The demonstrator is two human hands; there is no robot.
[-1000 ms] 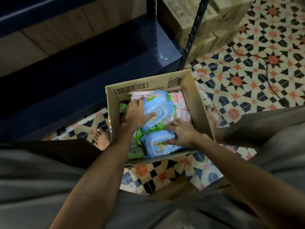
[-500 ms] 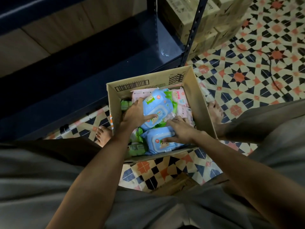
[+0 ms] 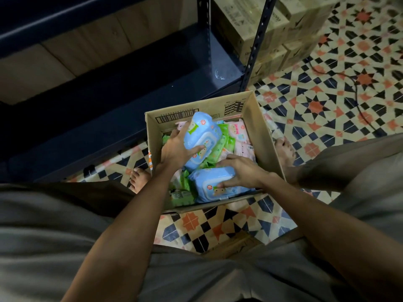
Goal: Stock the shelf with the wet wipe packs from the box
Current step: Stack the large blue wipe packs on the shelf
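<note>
An open cardboard box (image 3: 265, 136) sits on the tiled floor between my feet, holding blue, green and pink wet wipe packs. My left hand (image 3: 176, 149) grips a blue pack (image 3: 201, 138) and holds it tilted, its far end raised to the box's back rim. My right hand (image 3: 242, 171) is closed on a second blue pack (image 3: 216, 185) that lies at the box's near edge. Green packs (image 3: 220, 144) and pink packs (image 3: 239, 134) lie underneath. The dark blue metal shelf (image 3: 135, 90) stands just beyond the box, its lowest board bare.
A perforated shelf upright (image 3: 255, 42) rises behind the box's right corner. Stacked cardboard cartons (image 3: 281, 25) stand at the back right. A black cable (image 3: 357, 101) runs across the patterned floor on the right. My bare feet (image 3: 139, 177) flank the box.
My left hand has lifted its blue pack up and toward the back of the box, tilting it. My right hand has tightened on the near blue pack, which has barely moved.
</note>
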